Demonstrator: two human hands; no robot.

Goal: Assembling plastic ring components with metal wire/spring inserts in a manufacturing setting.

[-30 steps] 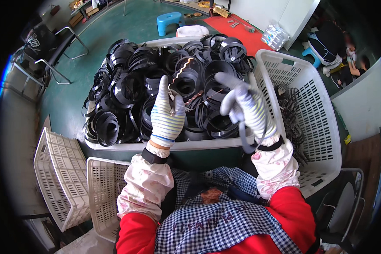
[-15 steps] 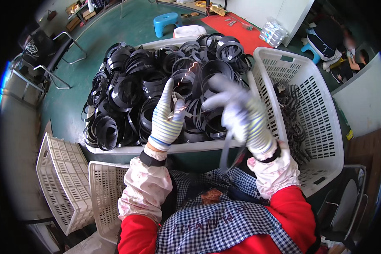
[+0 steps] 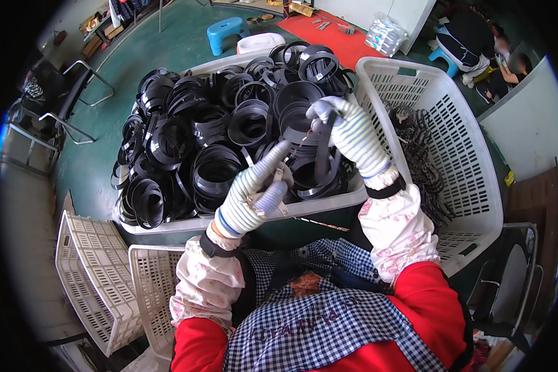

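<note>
A white tray (image 3: 229, 218) in front of me is heaped with black bands (image 3: 220, 170) coiled into rings. My left hand (image 3: 248, 195), in a striped glove, is over its near edge. Its index finger points out while the other fingers curl around a thin pale strip (image 3: 319, 223), which trails toward the right; what that strip is made of is too small to tell. Above the right part of the heap, my right hand (image 3: 353, 133), gloved alike, pinches a single black band (image 3: 323, 149) that hangs down in front of the coils.
At the right stands a tall white slotted crate (image 3: 462, 142) with dark curled strips (image 3: 425, 170) inside. Two more white crates (image 3: 96, 279) are at the lower left. Beyond the tray are a blue stool (image 3: 220, 34) and a red mat (image 3: 328, 40). Other people (image 3: 468, 37) sit at the far right.
My right hand has moved up and away from my lap, raising the black band over the heap. The left hand has come slightly nearer, and its strip now trails to the lower right.
</note>
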